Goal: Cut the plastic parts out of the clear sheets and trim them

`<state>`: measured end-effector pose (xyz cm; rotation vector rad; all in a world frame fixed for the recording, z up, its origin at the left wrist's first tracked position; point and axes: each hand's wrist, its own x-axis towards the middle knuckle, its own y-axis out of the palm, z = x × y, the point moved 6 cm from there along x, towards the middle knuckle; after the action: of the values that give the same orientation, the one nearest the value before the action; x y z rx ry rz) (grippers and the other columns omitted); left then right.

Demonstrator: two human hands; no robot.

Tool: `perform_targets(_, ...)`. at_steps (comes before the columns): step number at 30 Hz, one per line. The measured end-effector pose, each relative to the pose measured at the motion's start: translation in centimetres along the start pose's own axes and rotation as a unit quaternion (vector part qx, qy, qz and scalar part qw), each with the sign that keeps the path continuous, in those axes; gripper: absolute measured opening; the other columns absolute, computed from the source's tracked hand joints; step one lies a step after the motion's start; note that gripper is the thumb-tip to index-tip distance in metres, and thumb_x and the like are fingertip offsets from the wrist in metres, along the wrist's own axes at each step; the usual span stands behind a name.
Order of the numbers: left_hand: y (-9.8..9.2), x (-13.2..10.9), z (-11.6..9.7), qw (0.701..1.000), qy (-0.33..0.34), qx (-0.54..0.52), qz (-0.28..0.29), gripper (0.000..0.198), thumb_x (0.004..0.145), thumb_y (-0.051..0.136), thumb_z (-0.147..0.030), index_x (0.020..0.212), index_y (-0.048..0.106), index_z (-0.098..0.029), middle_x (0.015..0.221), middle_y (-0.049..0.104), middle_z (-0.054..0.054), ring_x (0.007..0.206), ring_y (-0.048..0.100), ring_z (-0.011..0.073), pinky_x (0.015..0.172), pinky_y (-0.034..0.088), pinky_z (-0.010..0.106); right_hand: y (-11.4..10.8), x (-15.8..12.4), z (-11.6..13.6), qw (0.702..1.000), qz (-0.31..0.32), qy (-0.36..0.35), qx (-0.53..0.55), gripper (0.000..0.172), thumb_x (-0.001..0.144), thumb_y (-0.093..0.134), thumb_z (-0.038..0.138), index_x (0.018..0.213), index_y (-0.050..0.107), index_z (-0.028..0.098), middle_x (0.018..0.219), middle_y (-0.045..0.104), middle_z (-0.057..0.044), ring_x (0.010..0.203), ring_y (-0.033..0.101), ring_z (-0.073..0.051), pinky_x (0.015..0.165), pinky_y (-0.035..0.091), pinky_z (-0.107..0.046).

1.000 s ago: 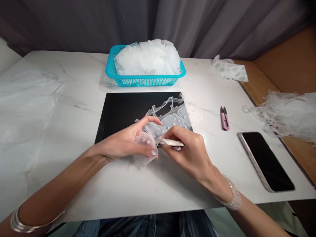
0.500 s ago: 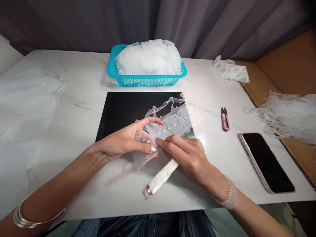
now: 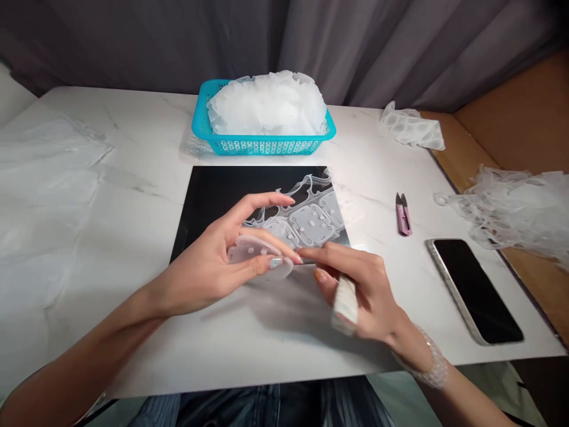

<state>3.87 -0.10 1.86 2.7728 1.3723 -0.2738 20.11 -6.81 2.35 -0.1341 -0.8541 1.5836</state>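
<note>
While half a second ago we see the white, tape-wrapped stick-like tool (image 3: pixel 345 302) slanting toward the lower left from the right hand (image 3: pixel 367 287), we now find it tucked closer to the palm, its blunt, blurred end pointing down toward the near table edge. The right hand has drawn slightly to the right, and the translucent, frosted, rounded plastic piece (image 3: pixel 248 246) in the left hand (image 3: pixel 217 261) has turned and no longer hangs its corner toward the white marbled table (image 3: pixel 284 362). We see the left hand partly open, its thumb in front of the piece and a finger behind, pinching it just above the near edge of the glossy black rectangular board (image 3: pixel 217 190); its index finger stretches forward, free. The right hand is loosely curled around the tool, index finger reaching left until its tip is at the left fingertips; we cannot tell whether they touch.
</note>
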Motion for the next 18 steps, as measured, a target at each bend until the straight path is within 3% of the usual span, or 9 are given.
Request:
perform_targets(3,-0.2,-0.2,-0.4,0.999,0.02,-0.022,-0.023,0.053,0.074,0.078,-0.012,0.123,0.069,-0.03,0.122,0.069,0.001,0.102,0.069,0.0231,0.091,0.051,0.028,-0.2,0.4,0.5,0.997,-0.03,0.042,0.05,0.015,0.089,0.063,0.023,0.095,0.076,0.018,0.057,0.056,0.002,0.046,0.043,-0.009,0.044,0.033,-0.024)
perform_targets(7,0.3,-0.2,-0.1,0.998,0.018,-0.061,0.013,0.055,0.083,0.075,-0.02,0.134,0.06,-0.034,0.108,0.076,0.002,0.11,0.068,0.0224,0.101,0.048,0.031,0.3,0.9,0.1,0.985,-0.054,0.113,0.119,0.01,0.087,0.069,0.023,0.083,0.077,0.02,0.057,0.058,0.002,0.046,0.044,-0.009,0.043,0.035,-0.024)
perform_targets(14,0.4,0.1,1.3,0.982,-0.059,-0.181,0.013,0.075,0.083,0.078,-0.025,0.148,0.044,-0.035,0.103,0.078,0.005,0.115,0.068,0.0265,0.092,0.053,0.032,1.0,0.6,-1.7,0.938,-0.056,0.235,0.248,0.012,0.086,0.071,0.028,0.081,0.078,0.02,0.064,0.067,-0.001,0.051,0.05,-0.01,0.043,0.036,-0.022)
perform_targets(18,0.1,0.1,1.7,0.972,-0.092,-0.218,0.018,0.074,0.085,0.076,-0.027,0.151,0.042,-0.032,0.099,0.079,0.006,0.102,0.073,0.0251,0.089,0.056,0.033,1.2,0.1,-3.6,0.899,-0.087,0.283,0.322,0.014,0.084,0.076,0.034,0.083,0.077,0.02,0.059,0.059,0.002,0.046,0.038,-0.008,0.041,0.028,-0.023)
